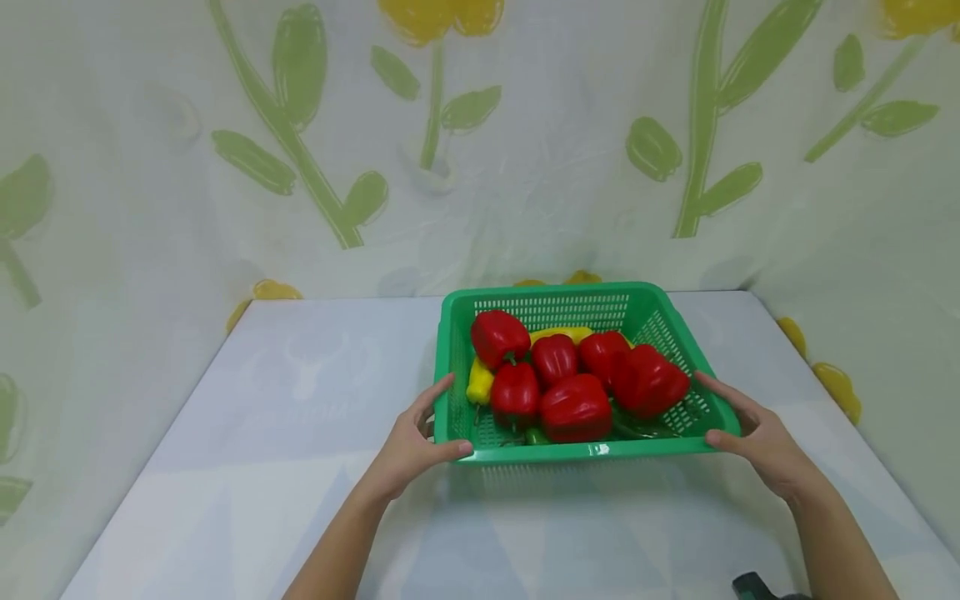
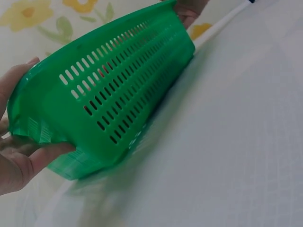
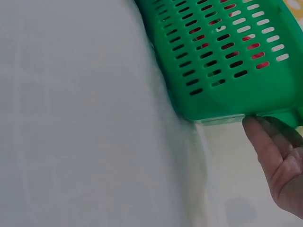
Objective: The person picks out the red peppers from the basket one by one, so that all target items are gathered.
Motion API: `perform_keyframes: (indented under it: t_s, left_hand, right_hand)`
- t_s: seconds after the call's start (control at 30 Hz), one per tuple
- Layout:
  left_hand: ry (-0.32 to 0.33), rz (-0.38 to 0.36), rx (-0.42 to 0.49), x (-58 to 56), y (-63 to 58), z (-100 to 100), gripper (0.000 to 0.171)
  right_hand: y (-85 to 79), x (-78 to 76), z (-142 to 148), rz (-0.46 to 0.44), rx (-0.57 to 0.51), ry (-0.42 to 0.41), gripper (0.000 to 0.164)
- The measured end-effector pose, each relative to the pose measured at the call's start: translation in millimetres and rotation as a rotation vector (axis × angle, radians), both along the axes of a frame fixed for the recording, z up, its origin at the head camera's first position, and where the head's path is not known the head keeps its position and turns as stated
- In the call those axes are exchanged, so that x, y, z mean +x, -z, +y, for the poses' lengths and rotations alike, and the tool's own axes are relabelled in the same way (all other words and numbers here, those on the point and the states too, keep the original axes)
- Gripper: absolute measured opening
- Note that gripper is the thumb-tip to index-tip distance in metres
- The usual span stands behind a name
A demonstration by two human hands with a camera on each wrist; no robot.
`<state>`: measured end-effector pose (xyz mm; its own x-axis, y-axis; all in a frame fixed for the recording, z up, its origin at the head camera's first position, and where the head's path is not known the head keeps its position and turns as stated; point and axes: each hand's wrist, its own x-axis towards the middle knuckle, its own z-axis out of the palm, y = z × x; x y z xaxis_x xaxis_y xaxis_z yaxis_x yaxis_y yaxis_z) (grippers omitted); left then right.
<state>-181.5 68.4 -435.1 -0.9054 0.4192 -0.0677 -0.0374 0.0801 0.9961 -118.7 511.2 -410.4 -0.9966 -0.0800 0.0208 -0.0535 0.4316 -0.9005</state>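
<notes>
A green plastic basket [image 1: 600, 452] with slotted walls is held at its two ends, near its front corners. My left hand [image 1: 411, 446] grips the left corner, thumb on the front rim and fingers along the left side. At the right corner my right hand [image 1: 765, 442] holds the rim between thumb and fingers. Inside lie several red bell peppers [image 1: 576, 408], a yellow pepper [image 1: 480, 383] at the left, more yellow behind, and a green pepper [image 1: 637, 425] low at the front. In both wrist views the basket's underside is close over the white tabletop.
The basket is toward the back right of a white table [image 1: 300, 417] with pale patterns. Behind and beside it hangs a white curtain [image 1: 525, 167] with yellow flowers and green leaves. A small dark object [image 1: 752, 587] shows at the bottom edge, beside the right forearm.
</notes>
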Motion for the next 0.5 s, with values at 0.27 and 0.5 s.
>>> perform_keyframes:
  t_s: [0.27, 0.5]
  left_hand:
    - [0.101, -0.011, 0.08, -7.1, -1.2, -9.4, 0.085]
    - [0.089, 0.006, -0.022, -11.5, -9.4, -18.4, 0.082]
  right_hand:
    - [4.2, -2.5, -1.1, -0.076, -0.184, -0.03, 0.071]
    - [3.3, -4.0, -3.0, -0.066, -0.189, -0.037, 0.073]
